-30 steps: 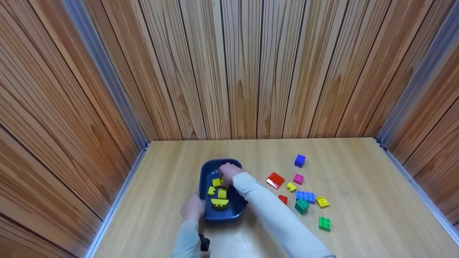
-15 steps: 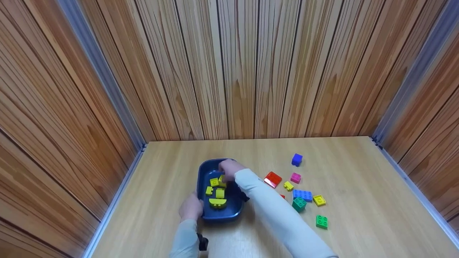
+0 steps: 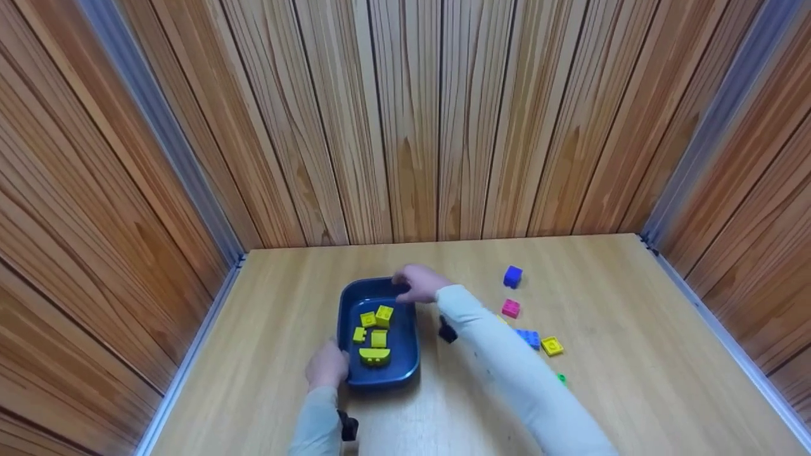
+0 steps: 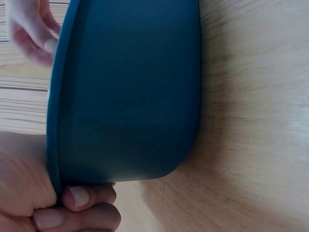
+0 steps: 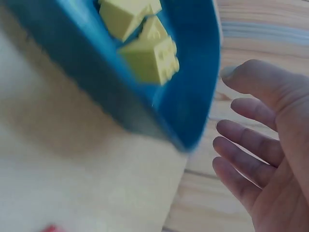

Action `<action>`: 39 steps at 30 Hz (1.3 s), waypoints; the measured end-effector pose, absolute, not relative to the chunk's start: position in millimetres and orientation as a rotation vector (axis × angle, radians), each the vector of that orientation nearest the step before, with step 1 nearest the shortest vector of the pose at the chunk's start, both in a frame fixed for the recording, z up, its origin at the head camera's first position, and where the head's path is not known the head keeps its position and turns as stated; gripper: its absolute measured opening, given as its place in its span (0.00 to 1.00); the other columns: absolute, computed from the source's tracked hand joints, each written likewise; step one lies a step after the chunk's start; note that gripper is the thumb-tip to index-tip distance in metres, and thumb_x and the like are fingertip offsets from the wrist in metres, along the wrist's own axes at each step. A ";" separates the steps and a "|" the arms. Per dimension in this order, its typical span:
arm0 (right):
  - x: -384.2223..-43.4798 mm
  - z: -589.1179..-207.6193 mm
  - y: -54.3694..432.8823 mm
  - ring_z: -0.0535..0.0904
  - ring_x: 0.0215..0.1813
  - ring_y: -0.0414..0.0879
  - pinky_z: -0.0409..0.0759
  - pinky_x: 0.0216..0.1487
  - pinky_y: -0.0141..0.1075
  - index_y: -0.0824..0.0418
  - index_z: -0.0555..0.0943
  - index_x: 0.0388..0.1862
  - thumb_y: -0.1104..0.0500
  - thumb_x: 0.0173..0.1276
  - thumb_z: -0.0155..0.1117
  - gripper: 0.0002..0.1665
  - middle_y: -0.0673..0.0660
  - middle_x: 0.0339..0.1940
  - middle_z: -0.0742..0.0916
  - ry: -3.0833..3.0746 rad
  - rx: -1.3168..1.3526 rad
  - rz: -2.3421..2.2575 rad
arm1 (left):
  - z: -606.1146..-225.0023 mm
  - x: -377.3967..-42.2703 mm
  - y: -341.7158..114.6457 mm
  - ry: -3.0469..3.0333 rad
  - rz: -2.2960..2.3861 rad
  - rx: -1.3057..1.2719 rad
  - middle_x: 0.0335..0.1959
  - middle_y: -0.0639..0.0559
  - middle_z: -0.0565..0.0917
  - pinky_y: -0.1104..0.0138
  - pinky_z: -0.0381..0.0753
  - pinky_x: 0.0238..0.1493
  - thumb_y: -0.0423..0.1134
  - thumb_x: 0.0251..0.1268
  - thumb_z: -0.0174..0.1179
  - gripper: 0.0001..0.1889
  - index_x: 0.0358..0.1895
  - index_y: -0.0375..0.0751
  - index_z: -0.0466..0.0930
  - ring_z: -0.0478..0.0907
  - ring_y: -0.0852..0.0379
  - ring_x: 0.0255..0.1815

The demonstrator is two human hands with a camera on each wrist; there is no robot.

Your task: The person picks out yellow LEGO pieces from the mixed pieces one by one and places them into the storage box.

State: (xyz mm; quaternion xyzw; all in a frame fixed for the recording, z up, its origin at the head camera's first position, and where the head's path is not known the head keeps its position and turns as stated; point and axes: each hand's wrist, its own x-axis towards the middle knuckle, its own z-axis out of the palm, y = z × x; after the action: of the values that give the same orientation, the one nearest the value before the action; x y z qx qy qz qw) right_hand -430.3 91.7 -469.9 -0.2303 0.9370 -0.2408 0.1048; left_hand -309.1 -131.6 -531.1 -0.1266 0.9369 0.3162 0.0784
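While left wrist shows hand (image 4: 29, 193) gripping tray (image 4: 128, 92), head view adds bricks (image 3: 379, 339).

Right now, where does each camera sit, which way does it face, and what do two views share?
Head: on the head, facing forward and down at the tray; left hand, right hand and sleeves show.
Left wrist: on that wrist, facing the tray's outer wall; both hands partly show.
Right wrist: on that wrist, looking into the tray; the right hand shows.
Shared: head and right wrist both show yellow blocks.
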 end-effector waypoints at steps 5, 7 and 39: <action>-427.0 -470.0 142.1 0.74 0.61 0.50 0.71 0.61 0.45 0.60 0.77 0.60 0.54 0.62 0.69 0.28 0.56 0.58 0.80 2.803 -0.664 -0.750 | -530.3 -309.4 -133.6 2.788 0.929 -0.369 0.64 0.30 0.69 0.45 0.69 0.58 0.36 0.72 0.46 0.24 0.67 0.27 0.62 0.68 0.35 0.62; -424.3 -474.4 165.1 0.74 0.60 0.51 0.71 0.61 0.45 0.60 0.78 0.59 0.54 0.62 0.69 0.27 0.56 0.58 0.80 2.822 -0.637 -0.767 | -529.7 -308.9 -133.7 2.799 0.899 -0.357 0.64 0.31 0.69 0.45 0.69 0.58 0.37 0.72 0.47 0.25 0.68 0.27 0.62 0.68 0.35 0.62; -365.3 -512.5 338.7 0.73 0.59 0.60 0.70 0.60 0.55 0.63 0.77 0.59 0.58 0.63 0.67 0.26 0.62 0.57 0.79 2.783 -0.180 -0.934 | -524.2 -307.2 -136.4 2.748 0.852 -0.291 0.64 0.26 0.66 0.43 0.69 0.57 0.37 0.73 0.46 0.26 0.68 0.24 0.58 0.70 0.33 0.59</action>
State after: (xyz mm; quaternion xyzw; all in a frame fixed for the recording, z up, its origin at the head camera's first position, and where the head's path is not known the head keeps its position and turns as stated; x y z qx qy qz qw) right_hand -365.3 338.7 -512.5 -0.0609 0.9414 -0.3161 0.1002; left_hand -307.2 -136.4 -524.2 -0.1000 0.9429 0.2924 0.1245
